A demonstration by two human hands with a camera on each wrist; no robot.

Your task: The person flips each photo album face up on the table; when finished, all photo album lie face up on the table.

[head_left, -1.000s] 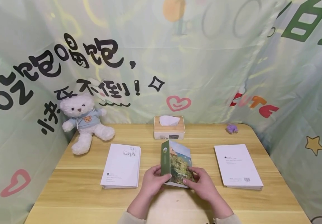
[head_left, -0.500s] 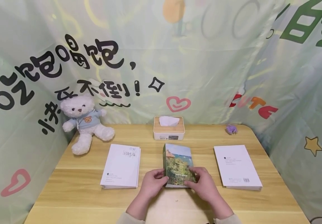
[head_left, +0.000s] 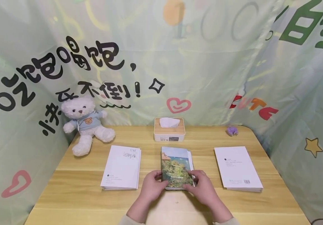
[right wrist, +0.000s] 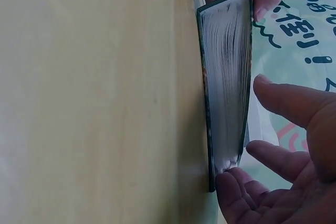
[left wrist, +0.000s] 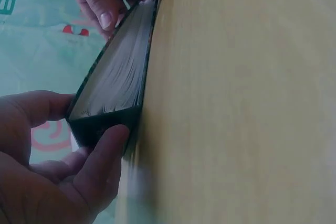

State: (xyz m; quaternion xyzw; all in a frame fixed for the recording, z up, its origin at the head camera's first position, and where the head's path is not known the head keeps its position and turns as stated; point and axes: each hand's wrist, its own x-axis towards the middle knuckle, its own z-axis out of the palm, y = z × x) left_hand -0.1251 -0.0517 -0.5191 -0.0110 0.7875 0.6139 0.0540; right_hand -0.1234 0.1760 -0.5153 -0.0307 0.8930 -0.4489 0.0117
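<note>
A photo album (head_left: 176,167) with a painted seaside-garden cover and dark green spine lies on the table between both hands, cover up. My left hand (head_left: 151,185) holds it at the spine; in the left wrist view one finger rests on the cover's edge and others lie against the spine (left wrist: 97,129). At the opposite side my right hand (head_left: 201,187) holds the lower right part, its fingers against the page side, which shows the thick stack of pages (right wrist: 227,77). In the right wrist view the thumb is close to the cover; contact there is hard to tell.
White albums stand apart on either side, one at left (head_left: 122,167) and one at right (head_left: 238,167). Behind are a tissue box (head_left: 169,132), a teddy bear (head_left: 86,125) and a small purple object (head_left: 232,131). Printed cloth walls (head_left: 206,78) enclose the wooden table (head_left: 74,193).
The photo album has turned from tilted, with its spine showing, to lying cover up on the table. Both hands stay at its sides with only small shifts.
</note>
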